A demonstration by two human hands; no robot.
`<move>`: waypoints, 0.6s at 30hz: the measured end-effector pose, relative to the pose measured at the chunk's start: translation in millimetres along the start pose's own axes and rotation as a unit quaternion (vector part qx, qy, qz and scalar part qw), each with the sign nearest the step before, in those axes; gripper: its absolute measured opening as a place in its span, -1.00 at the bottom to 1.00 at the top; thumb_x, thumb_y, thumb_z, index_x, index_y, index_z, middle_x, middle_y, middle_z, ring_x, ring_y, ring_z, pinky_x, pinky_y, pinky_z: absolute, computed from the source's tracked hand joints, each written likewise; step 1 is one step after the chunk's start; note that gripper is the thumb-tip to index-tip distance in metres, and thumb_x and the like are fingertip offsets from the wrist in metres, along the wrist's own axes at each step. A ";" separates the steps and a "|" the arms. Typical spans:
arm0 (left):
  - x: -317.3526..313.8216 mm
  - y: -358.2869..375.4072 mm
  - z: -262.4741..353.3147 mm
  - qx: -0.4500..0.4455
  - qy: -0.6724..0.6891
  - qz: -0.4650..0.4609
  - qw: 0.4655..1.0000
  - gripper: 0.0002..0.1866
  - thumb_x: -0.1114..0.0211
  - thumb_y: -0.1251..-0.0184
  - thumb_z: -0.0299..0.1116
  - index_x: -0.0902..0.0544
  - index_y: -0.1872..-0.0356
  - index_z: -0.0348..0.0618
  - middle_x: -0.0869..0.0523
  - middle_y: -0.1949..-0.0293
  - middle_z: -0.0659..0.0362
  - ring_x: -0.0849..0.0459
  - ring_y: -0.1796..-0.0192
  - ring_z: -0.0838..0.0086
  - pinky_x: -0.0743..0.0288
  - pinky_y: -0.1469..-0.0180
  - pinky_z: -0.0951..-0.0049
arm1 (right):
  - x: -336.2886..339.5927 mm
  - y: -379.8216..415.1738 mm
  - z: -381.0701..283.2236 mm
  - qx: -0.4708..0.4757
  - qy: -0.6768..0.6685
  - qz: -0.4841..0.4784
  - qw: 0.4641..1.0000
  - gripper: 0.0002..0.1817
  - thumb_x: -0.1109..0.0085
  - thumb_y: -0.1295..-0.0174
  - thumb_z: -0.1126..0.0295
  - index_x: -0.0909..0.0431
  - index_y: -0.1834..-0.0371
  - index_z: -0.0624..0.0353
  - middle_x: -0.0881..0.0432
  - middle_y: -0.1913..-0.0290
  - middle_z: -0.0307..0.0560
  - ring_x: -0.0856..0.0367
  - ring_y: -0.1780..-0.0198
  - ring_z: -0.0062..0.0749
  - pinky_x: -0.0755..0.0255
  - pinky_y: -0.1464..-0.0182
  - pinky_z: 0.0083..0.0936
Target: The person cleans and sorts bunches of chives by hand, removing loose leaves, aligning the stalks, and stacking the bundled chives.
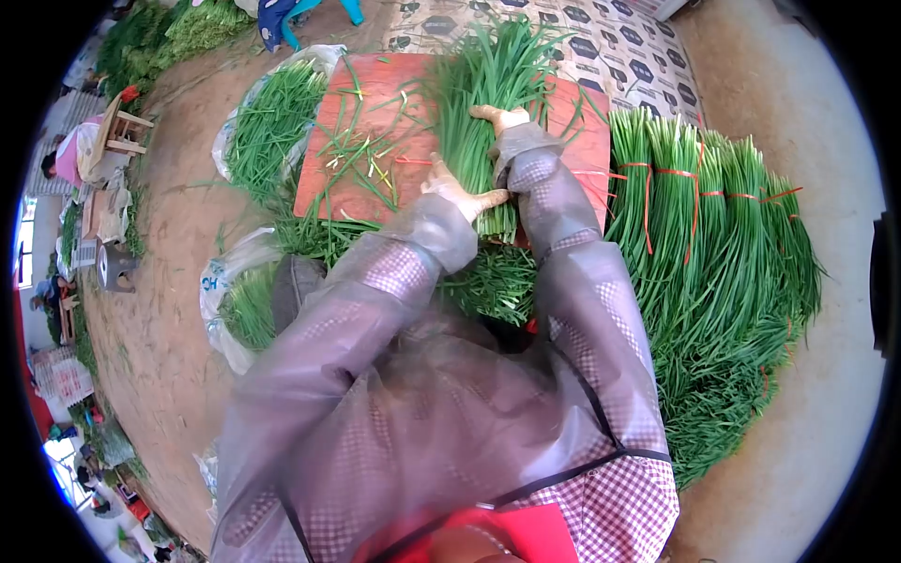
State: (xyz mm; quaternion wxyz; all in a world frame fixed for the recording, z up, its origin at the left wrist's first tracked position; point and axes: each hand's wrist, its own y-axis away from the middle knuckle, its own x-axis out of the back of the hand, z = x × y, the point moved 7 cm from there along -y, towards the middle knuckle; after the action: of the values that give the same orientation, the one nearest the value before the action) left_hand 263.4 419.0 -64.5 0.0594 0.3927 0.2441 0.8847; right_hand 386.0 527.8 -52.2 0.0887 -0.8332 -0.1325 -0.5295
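Note:
A thick bunch of green garlic chives (469, 141) lies lengthwise on a red board (375, 84), its leaf tips at the far edge and its cut ends toward me. My left hand (460, 194), in a pale glove, cups the bunch low on its left side, thumb laid across the stalks. Higher up on the right, my right hand (502, 119) grips the same bunch, also gloved, thumb over the top. A red tie strip (413, 161) shows beside my left hand. Loose chive scraps (361, 155) are scattered over the board's left half.
Several tied chive bundles (699, 188) stand in a row at right, with more chives piled below. Open plastic bags of chives (274, 127) sit left of the board. A patterned sheet (638, 56) covers the floor beyond. Stools and other people are at far left.

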 end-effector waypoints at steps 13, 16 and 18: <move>-0.8 -8.6 -6.4 0.012 -0.029 0.022 0.999 0.44 -0.55 0.40 0.21 0.21 -0.43 -0.28 -0.11 -0.40 -0.13 -0.08 -0.43 -0.02 -0.06 -0.41 0.16 | 44.7 55.1 46.3 -0.161 -0.297 0.317 0.886 0.10 -0.37 0.07 -0.09 0.03 -0.41 0.29 -0.11 -0.39 0.26 -0.04 -0.42 -0.01 0.03 -0.42 -0.30; -0.8 -4.6 -4.2 0.016 -0.027 0.022 0.999 0.43 -0.54 0.39 0.22 0.19 -0.43 -0.29 -0.13 -0.39 -0.13 -0.10 -0.42 -0.02 -0.08 -0.41 0.16 | 48.8 109.5 33.7 -0.073 -0.448 0.319 0.832 -0.46 -0.31 -0.07 0.30 -0.44 -0.12 0.25 -0.56 -0.04 0.14 -0.54 -0.03 -0.11 -0.40 -0.12 -0.31; 1.0 -2.0 -1.7 0.018 -0.033 0.021 0.999 0.41 -0.54 0.38 0.21 0.18 -0.43 -0.28 -0.14 -0.39 -0.14 -0.11 -0.42 -0.01 -0.09 -0.40 0.16 | 17.2 136.7 3.6 -0.065 -0.533 0.230 0.811 -0.79 -0.25 -0.11 0.49 -0.58 0.17 0.25 -0.60 0.31 -0.27 -0.48 0.28 -0.65 -0.40 0.19 -0.61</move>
State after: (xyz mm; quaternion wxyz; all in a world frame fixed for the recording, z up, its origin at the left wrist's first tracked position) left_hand 261.3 420.4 -65.8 0.0416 0.4279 0.2494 0.8677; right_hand 439.1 401.3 -39.2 0.0687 -0.9947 0.0718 0.0267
